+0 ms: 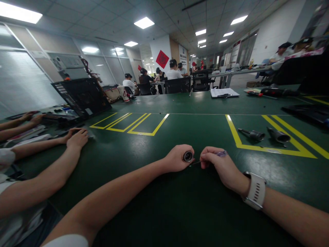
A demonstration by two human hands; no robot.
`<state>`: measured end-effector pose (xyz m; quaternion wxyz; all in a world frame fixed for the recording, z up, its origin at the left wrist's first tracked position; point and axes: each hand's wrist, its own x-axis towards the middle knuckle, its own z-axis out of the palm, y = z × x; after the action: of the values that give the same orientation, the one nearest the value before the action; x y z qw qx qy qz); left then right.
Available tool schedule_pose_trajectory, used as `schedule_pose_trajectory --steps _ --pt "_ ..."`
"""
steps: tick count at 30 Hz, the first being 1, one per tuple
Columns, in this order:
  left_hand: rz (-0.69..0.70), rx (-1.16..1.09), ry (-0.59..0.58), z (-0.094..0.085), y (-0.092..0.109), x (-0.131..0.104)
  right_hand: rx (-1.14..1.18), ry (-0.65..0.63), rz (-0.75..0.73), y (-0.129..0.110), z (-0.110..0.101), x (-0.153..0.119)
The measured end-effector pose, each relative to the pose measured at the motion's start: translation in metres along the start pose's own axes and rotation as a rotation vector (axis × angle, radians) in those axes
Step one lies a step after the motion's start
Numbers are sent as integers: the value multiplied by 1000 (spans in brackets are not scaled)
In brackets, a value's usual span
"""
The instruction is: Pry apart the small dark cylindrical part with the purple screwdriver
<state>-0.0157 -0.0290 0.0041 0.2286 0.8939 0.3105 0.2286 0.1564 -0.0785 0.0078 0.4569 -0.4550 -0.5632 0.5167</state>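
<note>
Head camera: over a green tabletop point(195, 128), the left hand point(177, 159) grips a dark metal cylinder point(188, 156), its open mouth turned toward the wearer, likely for a clear view inside. The right hand point(220, 165) pinches a slim, purple-handled tool point(221, 153), seemingly for fine control.

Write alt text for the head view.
A person's left hand grips a hollow round part while the right hand holds a slim purplish-handled tool beside it. Two metal parts lie near yellow tape on the green table.
</note>
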Motion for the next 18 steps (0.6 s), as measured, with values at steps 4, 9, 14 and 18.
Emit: schedule_pose_trajectory --steps 4,9,14,18 --pt "5 6 -28 0 1 0 26 41 -10 2 0 1" --pt "11 26 -51 0 0 -1 99 127 -179 9 -6 0" --pt "-5 37 -56 0 -1 0 -87 106 -287 5 -7 -6" --pt "-11 89 -23 1 -1 0 -388 50 -439 -4 0 -15"
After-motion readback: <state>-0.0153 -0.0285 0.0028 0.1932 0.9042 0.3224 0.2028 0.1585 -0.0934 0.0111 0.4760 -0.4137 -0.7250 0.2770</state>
